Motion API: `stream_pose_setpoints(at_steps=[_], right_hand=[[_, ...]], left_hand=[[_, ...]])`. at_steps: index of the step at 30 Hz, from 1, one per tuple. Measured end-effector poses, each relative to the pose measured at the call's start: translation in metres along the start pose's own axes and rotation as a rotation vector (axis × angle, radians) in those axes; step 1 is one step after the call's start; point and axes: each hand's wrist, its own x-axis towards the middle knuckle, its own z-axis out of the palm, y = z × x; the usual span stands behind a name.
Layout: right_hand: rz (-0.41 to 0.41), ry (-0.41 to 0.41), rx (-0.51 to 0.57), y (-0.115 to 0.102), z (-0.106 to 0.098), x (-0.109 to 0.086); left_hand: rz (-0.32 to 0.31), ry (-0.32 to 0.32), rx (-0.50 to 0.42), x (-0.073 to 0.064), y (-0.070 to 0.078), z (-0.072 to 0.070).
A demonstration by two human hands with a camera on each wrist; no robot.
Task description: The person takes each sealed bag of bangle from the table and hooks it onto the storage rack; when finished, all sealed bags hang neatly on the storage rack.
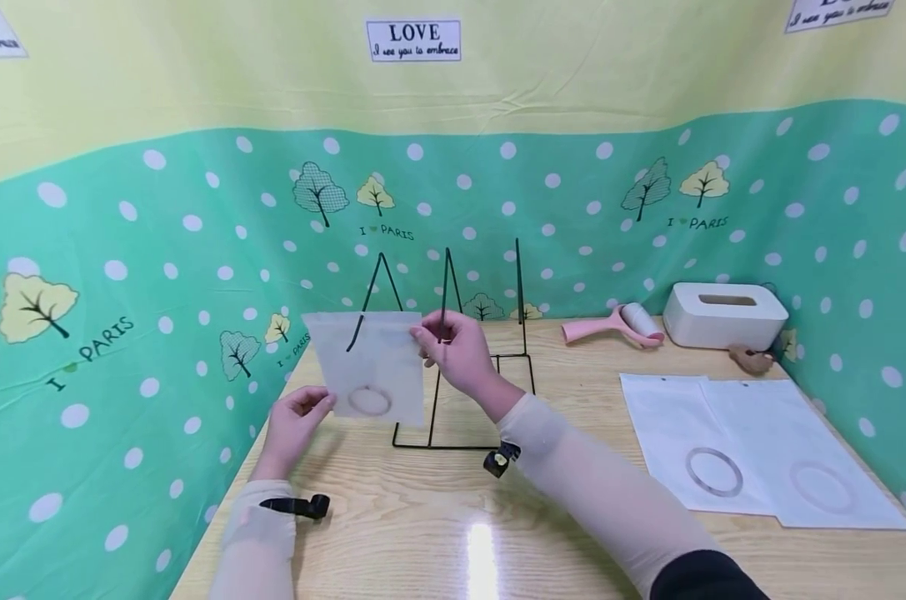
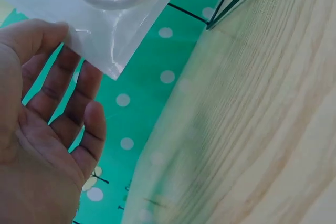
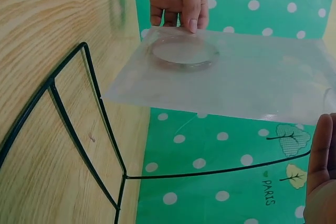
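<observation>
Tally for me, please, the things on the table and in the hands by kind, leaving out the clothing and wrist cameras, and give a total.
Whitish bags: 3 (one held, two lying at the right)
Black wire rack: 1
Pink-and-white roller: 1
White slotted box: 1
Small brown object: 1
Total: 7
</observation>
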Motion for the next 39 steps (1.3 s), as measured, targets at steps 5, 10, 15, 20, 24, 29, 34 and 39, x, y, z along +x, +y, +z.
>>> stream_pose_setpoints(at_steps=[5, 10, 15, 20, 24, 29, 34, 39], right_hand=[[-0.007, -0.004, -0.02, 0.004, -0.001, 0.007], [-0.011, -0.004, -0.014, 0.005, -0.002, 0.013], [0.014, 0.013, 0.001, 0.008, -0.003, 0.021], [0.025, 0.039, 0.025, 0.01, -0.005, 0.029], [0.033, 0.057, 0.032, 0.013, -0.007, 0.035], [0.034, 0.075, 0.023, 0.017, -0.009, 0.044], [0.045, 0.096, 0.005, 0.022, -0.01, 0.052], [0.048, 0.106, -0.032, 0.025, -0.011, 0.057]], left_hand=[[-0.003, 0.0, 0.049, 0.005, 0.016, 0.001], [0.004, -0.042, 0.068, 0.007, 0.037, 0.003], [0.0, -0.056, 0.064, 0.013, 0.041, 0.005], [-0.003, -0.052, 0.063, 0.023, 0.041, 0.009], [-0.035, -0.03, 0.061, 0.034, 0.027, 0.013], [-0.077, 0.021, 0.06, 0.047, 0.005, 0.018], [-0.094, 0.049, 0.022, 0.053, 0.002, 0.024], [-0.122, 0.071, 0.036, 0.059, 0.0, 0.028]])
